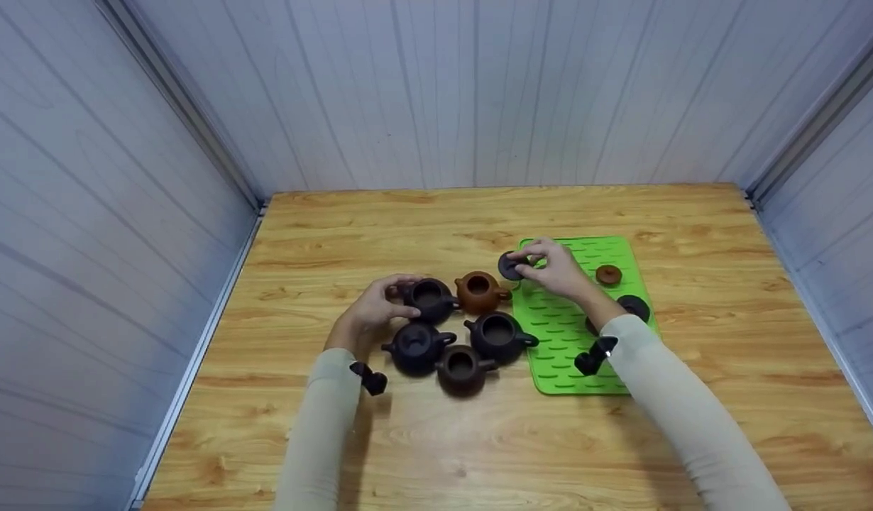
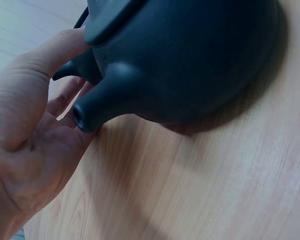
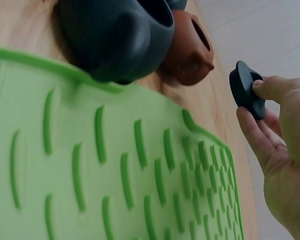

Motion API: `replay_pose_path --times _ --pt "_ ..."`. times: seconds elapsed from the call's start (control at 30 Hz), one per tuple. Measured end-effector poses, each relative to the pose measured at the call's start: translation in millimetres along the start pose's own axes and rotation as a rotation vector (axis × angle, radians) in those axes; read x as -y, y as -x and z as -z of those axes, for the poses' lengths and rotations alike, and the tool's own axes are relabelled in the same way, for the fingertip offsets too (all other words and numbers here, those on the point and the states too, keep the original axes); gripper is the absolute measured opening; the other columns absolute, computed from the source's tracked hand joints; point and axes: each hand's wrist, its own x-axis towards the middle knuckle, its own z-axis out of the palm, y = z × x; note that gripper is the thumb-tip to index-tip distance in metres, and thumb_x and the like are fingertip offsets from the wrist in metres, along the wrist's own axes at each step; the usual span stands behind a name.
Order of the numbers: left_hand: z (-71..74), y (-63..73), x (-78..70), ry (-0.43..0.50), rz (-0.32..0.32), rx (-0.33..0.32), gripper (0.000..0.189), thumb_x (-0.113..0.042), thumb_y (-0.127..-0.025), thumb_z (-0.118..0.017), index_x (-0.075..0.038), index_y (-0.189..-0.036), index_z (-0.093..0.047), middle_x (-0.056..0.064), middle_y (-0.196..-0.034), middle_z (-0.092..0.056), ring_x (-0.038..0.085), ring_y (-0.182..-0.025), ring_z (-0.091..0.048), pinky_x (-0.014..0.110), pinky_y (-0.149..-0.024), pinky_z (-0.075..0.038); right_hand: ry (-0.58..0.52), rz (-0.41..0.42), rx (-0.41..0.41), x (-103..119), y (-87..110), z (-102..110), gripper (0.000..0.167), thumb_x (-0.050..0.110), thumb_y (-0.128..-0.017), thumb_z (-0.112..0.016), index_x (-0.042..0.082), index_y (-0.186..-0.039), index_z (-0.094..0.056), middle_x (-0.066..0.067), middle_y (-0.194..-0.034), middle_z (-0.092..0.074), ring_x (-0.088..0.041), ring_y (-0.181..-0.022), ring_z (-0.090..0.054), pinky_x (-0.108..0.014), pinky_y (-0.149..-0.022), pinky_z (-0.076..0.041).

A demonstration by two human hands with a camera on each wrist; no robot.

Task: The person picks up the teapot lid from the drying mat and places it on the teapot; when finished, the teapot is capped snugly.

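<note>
Lid (image 1: 508, 267) pinched in right hand (image 1: 556, 271), right of and beyond orange pot (image 1: 482, 301), opposite black pot (image 1: 438, 312) gripped in left hand (image 1: 372, 306).

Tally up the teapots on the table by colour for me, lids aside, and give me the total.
Black teapots: 3
Dark brown teapot: 1
Reddish-brown teapot: 1
Total: 5
</note>
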Motion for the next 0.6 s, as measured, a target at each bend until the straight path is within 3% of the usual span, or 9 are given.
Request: replay_pose_path --times 0.33,0.6 --pt "1.3 -0.4 0.0 -0.032 0.02 -0.008 0.067 0.006 -0.097 -0.083 -0.004 -0.159 -0.062 0.023 -0.153 -0.068 0.028 -0.134 -0.067 0.024 -0.106 -0.053 -0.05 0.026 0.002 15.6 -7.4 -13.2 0.026 0.006 -0.104 -0.078 0.007 -0.128 -0.085 -0.023 -0.128 -0.069 -0.033 -0.108 -0.067 -0.038 -0.095 -0.05" --pt "1.0 -2.4 0.7 -0.048 0.017 -0.006 0.067 0.006 -0.097 -0.082 -0.004 -0.16 -0.061 0.024 -0.156 -0.066 0.026 -0.131 -0.066 0.025 -0.106 -0.052 -0.047 0.043 0.02 27.8 -13.7 -22.4 0.025 0.007 -0.104 -0.079 0.008 -0.128 -0.085 -0.021 -0.13 -0.069 -0.03 -0.107 -0.067 -0.037 -0.096 -0.05"
